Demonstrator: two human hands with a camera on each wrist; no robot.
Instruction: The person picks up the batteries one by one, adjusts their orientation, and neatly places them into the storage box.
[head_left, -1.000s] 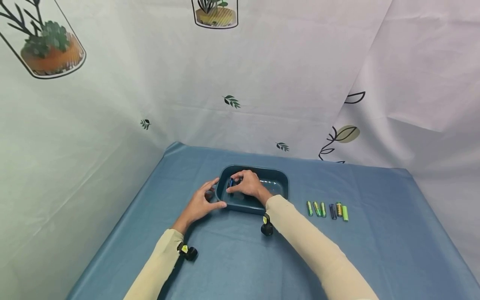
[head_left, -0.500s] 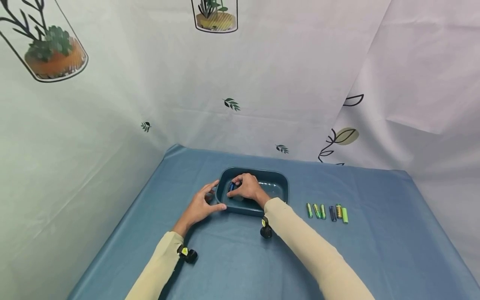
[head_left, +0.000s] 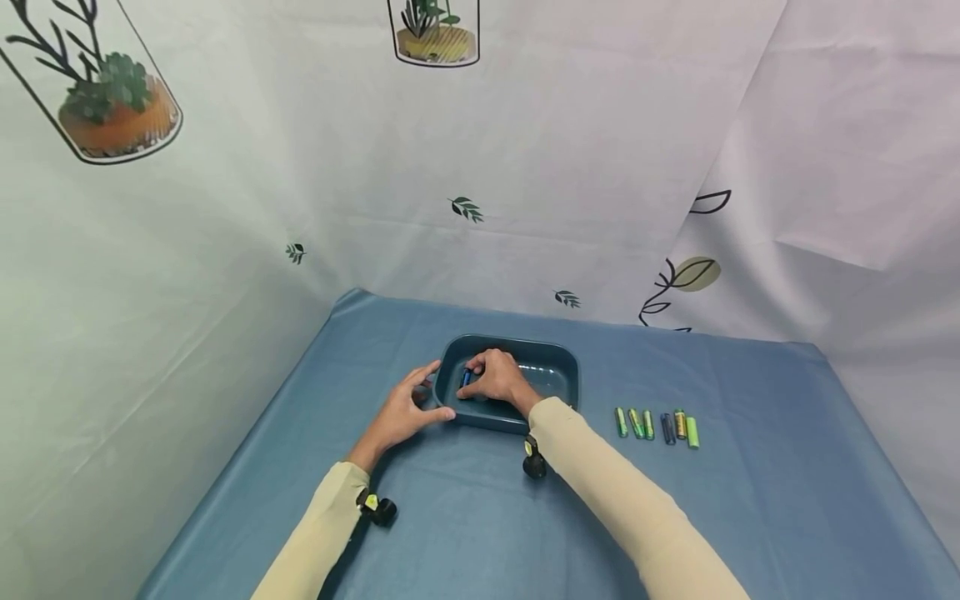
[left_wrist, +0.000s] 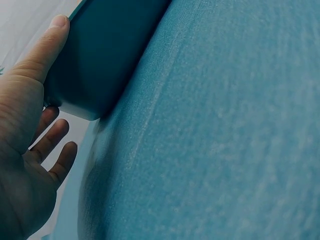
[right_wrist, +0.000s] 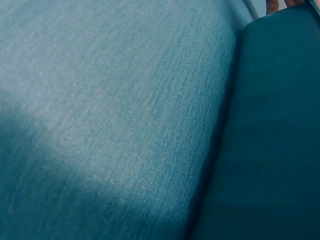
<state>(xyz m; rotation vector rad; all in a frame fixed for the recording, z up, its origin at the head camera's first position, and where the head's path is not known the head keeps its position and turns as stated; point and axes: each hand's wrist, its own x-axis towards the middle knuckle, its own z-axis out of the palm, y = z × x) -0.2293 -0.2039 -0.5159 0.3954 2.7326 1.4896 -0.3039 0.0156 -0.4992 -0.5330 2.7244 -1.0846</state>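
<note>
A dark teal rectangular tray (head_left: 487,420) stands on the blue cloth. Inside its left end my right hand (head_left: 501,377) pinches a dark blue battery (head_left: 466,378) between thumb and fingers; other contents there are partly hidden by the hand. My left hand (head_left: 396,422) spreads around the tray's near left corner. In the left wrist view its thumb (left_wrist: 44,50) lies along the tray's wall (left_wrist: 105,50), while the other fingers extend loosely near the corner. The right wrist view shows mostly the tray's outer side (right_wrist: 275,130), with the right hand out of sight.
Right of the tray lie several batteries: green-yellow ones (head_left: 636,423) grouped on the left, then a dark blue battery (head_left: 668,428), an orange-brown battery (head_left: 680,423) and a lime green battery (head_left: 692,433). White printed fabric (head_left: 375,150) hangs behind the blue tablecloth (head_left: 465,517).
The right hand has shifted only slightly in the tray, and the blue battery with it. The left hand stays at the corner; the whole view has tilted a little.
</note>
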